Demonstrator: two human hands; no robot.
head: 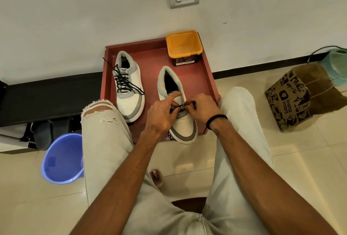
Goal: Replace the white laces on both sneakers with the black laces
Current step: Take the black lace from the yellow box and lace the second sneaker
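The black lace (176,108) crosses the lowest eyelets of the right sneaker (178,103), which sits at the near edge of the red tray (206,69). The right hand (201,110) pinches the lace end with curled fingers at the outer eyelet, and the left hand (161,116) holds the lace with its forefinger stretched onto the tongue. To do this well, I judge both ends should be pulled even before crossing upward, copying the finished left sneaker (127,86); the yellow box (184,47) stands behind.
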